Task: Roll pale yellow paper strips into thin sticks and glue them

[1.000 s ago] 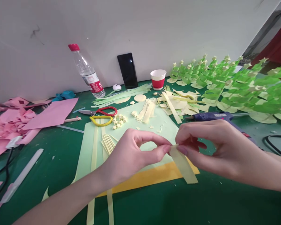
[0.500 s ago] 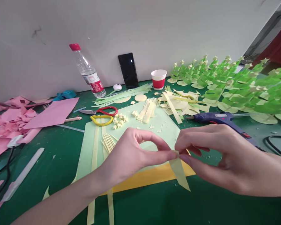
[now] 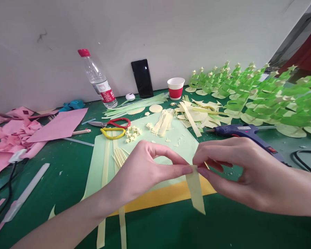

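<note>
A pale yellow paper strip (image 3: 196, 192) hangs from the fingertips of both hands, its lower end cut at a slant. My left hand (image 3: 147, 166) pinches its top edge between thumb and forefinger. On the other side my right hand (image 3: 230, 173) is closed on the same top end, the two thumbs almost touching. Fingertips cover part of that end. Below the hands lie a light green sheet (image 3: 150, 138) and an orange-yellow sheet (image 3: 158, 199). Small folded paper stars (image 3: 132, 134) and thin paper sticks (image 3: 119, 157) rest on the green sheet.
Scissors (image 3: 112, 128) lie beside the stars. A blue glue gun (image 3: 245, 131) is at the right, before rows of green paper plants (image 3: 261, 90). A bottle (image 3: 101, 83), a phone (image 3: 142, 79) and a paper cup (image 3: 175, 88) stand along the wall. Pink paper (image 3: 59, 126) lies left.
The hanging end of the paper strip has swung a little to the left and now points more straight down. Both hands keep their pinch, almost in place.
</note>
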`<state>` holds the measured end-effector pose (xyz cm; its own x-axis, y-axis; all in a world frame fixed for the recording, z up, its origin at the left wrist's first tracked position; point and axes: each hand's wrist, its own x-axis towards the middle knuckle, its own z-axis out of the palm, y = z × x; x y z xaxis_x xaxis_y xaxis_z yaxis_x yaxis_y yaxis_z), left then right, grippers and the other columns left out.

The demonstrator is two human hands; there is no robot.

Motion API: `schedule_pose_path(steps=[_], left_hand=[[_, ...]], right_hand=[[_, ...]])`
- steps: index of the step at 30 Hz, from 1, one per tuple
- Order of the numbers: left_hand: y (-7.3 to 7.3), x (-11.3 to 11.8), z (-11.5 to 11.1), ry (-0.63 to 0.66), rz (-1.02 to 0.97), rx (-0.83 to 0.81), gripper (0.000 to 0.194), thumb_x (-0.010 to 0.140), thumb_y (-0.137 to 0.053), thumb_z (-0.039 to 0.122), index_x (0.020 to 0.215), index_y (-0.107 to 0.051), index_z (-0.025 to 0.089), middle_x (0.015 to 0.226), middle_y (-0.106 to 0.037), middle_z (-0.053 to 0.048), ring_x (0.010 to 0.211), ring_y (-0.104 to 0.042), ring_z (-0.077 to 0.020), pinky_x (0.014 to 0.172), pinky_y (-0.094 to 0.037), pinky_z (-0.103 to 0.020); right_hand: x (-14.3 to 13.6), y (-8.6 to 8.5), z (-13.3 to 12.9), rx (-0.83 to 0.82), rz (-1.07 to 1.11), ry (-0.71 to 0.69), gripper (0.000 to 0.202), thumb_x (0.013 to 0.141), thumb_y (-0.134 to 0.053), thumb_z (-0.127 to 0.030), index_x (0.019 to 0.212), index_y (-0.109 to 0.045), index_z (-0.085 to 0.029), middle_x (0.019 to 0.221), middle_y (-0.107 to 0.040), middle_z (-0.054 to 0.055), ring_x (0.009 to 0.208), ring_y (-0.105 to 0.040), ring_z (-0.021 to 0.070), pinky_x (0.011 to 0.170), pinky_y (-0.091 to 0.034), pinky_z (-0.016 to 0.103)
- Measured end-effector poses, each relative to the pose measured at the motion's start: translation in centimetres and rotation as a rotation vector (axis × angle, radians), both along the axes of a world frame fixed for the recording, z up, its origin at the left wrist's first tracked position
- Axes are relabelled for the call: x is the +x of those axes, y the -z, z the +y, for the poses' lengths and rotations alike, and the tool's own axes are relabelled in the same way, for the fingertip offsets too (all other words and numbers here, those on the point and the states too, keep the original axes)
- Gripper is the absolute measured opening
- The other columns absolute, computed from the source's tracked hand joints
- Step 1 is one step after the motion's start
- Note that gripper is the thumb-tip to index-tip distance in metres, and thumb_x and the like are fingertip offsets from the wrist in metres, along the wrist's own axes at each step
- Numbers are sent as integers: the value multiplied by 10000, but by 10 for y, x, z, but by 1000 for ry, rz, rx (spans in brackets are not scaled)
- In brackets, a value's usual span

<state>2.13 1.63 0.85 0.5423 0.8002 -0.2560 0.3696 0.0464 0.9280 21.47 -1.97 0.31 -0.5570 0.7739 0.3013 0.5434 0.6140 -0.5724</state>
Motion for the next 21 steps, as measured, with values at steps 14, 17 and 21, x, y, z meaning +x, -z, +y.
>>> schedule_pose_path(steps=[14, 17, 21], left_hand=[[-2, 2, -2, 88, 29, -33, 132, 783, -702, 311, 782, -772, 199, 874, -761, -3, 852, -668, -181, 859, -465, -268], [-1, 1, -2, 98, 32, -27, 146, 801, -686, 295, 848, -781, 194, 946, -767, -4, 892, -670, -180, 879, -463, -256], [1, 1, -1, 83, 31, -24, 139, 805, -680, 282, 868, -778, 207, 958, -763, 6, 911, -665, -179, 863, -475, -249]], right_hand=[[-1, 1, 1, -26, -36, 11, 199, 808, -414, -113, 694, -569, -164, 566, -502, -28, 467, -372, 49, 425, -281, 172], [0, 4, 2, 34, -35, 33, 193, 808, -420, -109, 663, -534, -164, 542, -449, -42, 466, -351, 45, 424, -271, 164], [0, 5, 1, 31, -48, 32, 180, 789, -428, -94, 658, -530, -164, 541, -446, -47, 463, -348, 44, 422, -275, 160]])
